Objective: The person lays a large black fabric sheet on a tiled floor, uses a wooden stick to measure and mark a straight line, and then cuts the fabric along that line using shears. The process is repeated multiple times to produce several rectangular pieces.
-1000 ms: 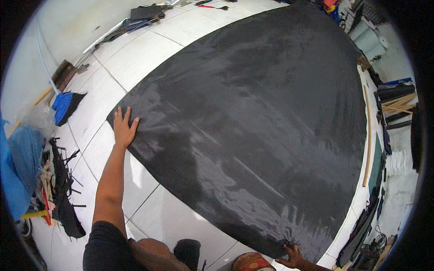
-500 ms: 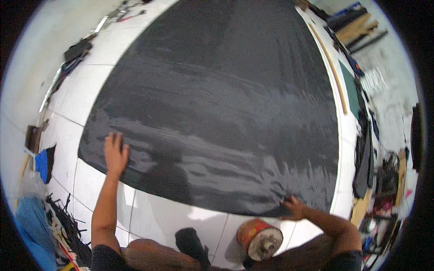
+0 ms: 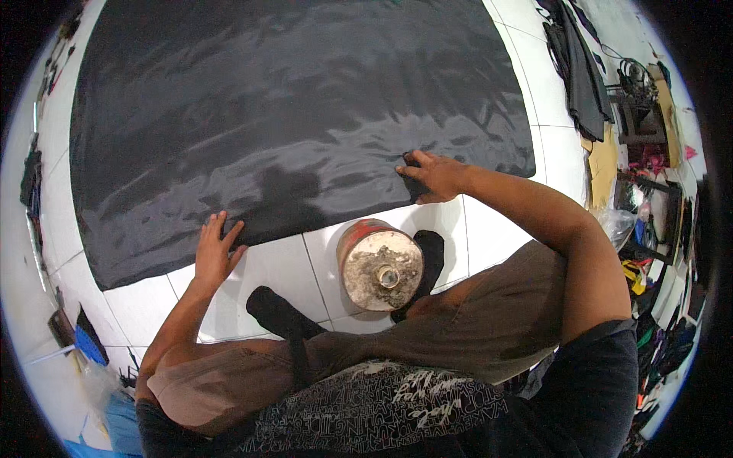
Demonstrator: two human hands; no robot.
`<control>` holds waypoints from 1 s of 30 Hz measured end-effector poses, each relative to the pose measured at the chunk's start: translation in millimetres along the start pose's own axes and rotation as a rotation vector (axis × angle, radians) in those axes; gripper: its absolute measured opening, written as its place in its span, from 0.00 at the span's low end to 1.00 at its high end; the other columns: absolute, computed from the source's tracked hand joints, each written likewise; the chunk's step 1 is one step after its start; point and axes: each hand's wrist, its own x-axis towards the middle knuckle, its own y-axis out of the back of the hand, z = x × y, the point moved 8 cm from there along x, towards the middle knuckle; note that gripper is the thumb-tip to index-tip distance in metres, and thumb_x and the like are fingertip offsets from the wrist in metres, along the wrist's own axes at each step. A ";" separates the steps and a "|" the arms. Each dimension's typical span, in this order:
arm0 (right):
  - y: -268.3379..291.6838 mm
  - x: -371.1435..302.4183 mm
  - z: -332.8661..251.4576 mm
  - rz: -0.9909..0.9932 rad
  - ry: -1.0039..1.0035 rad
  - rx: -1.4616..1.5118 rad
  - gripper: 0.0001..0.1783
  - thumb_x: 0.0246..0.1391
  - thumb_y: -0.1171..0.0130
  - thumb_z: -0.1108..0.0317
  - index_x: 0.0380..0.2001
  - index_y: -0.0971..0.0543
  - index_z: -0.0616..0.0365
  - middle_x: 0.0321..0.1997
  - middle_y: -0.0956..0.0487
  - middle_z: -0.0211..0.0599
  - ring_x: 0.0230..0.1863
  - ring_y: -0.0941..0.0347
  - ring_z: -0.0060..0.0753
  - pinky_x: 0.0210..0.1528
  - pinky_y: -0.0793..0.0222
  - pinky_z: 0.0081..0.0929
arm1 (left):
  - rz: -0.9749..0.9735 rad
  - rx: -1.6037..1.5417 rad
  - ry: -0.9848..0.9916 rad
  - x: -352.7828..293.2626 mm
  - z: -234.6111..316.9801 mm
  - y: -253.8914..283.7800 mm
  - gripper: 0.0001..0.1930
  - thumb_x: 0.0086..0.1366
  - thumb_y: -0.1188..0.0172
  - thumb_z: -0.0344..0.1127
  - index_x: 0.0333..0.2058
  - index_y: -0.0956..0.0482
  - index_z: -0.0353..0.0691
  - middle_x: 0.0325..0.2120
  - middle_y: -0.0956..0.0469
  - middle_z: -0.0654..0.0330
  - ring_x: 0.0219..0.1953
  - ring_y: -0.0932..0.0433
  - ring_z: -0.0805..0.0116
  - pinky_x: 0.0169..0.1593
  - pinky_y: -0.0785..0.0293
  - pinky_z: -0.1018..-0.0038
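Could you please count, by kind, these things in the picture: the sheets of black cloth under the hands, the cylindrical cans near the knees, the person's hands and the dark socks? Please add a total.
Black cloth: 1
Cylindrical can: 1
Hands: 2 (left hand, right hand)
Dark socks: 2
Total: 6

Bright, slightly washed-out light over white tiles (image 3: 275,263) and glossy black cloth (image 3: 290,91).
We see pale sheen streaking the cloth's folds and a soft dark shadow across its near part, while the tiles glare close to white. Our fisheye view bends straight edges and sinks into a black rim; the clutter (image 3: 661,301) at right looks soft.
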 end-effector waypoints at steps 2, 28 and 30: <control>-1.5 -3.3 0.6 0.061 -0.001 0.015 0.47 0.49 0.34 0.51 0.69 0.45 0.47 0.68 0.46 0.54 0.67 0.43 0.58 0.65 0.40 0.47 | 0.008 -0.004 -0.007 3.2 3.5 3.1 0.30 0.56 0.32 0.41 0.58 0.28 0.51 0.64 0.41 0.45 0.67 0.44 0.42 0.67 0.46 0.51; 50.1 -101.7 -131.8 0.472 0.445 0.447 0.25 0.38 0.35 0.53 0.40 0.24 0.54 0.22 0.22 0.47 0.25 0.24 0.55 0.30 0.28 0.48 | -0.081 0.017 -0.021 17.4 23.3 19.8 0.34 0.58 0.36 0.44 0.64 0.36 0.58 0.59 0.39 0.42 0.60 0.39 0.42 0.59 0.35 0.54; 70.0 -105.6 -110.1 0.560 0.345 0.548 0.23 0.41 0.34 0.51 0.35 0.25 0.54 0.20 0.24 0.47 0.24 0.24 0.55 0.27 0.29 0.48 | -0.114 0.014 0.009 21.5 25.5 26.3 0.34 0.59 0.36 0.45 0.64 0.36 0.59 0.59 0.39 0.43 0.60 0.40 0.43 0.60 0.35 0.54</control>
